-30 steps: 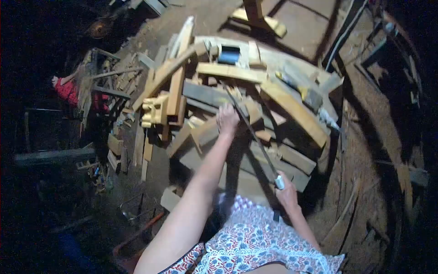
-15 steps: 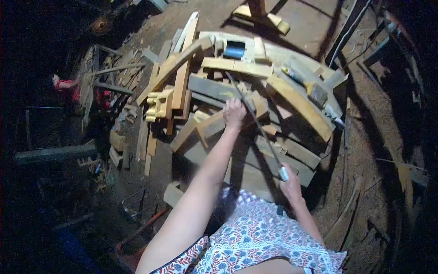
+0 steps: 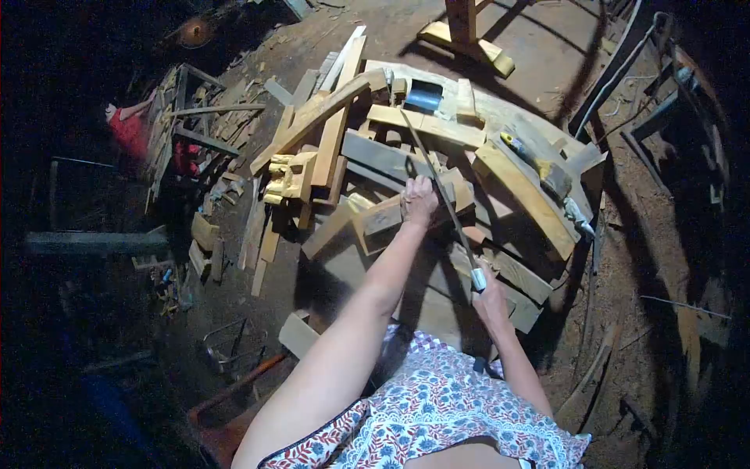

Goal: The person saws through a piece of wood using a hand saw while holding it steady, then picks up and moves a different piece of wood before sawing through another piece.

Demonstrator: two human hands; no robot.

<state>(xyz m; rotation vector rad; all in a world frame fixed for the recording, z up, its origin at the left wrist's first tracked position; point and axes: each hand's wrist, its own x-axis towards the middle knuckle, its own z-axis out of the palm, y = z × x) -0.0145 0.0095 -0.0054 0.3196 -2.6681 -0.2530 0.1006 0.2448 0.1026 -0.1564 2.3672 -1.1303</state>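
Note:
My left hand is closed on a short wooden piece at the middle of the wood pile. In my right hand is the pale handle of a long, thin saw, which reaches up and left past my left hand. The saw's blade runs beside the wooden piece. A grey board lies just beyond my left hand, and a long yellowish beam slants to the right of the saw. How the blade meets the wood is hard to make out.
A blue cylinder sits at the back of the pile. A yellow-and-black tool lies at the right. Carved blocks stand at the left. Farther left, a person in red is near a wooden frame.
My right hand has moved up and slightly left, and the saw has moved forward with it. My left hand still holds the wood. The view has shifted a little.

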